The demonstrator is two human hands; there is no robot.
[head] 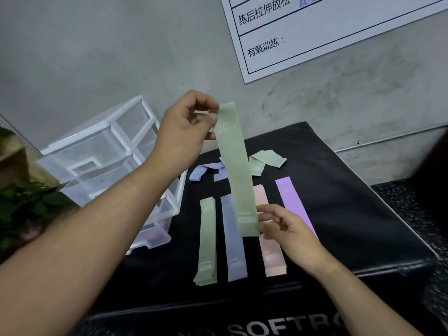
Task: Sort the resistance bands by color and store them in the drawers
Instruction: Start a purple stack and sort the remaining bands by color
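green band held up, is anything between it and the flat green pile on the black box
Nothing visible does. The left hand and right hand pinch the green band at its ends, above the row. The flat green pile lies uncovered at the row's left end, beside the blue-grey pile.

Drawers [104, 151] left of pad [351, 214] — bands [207, 241] on it.
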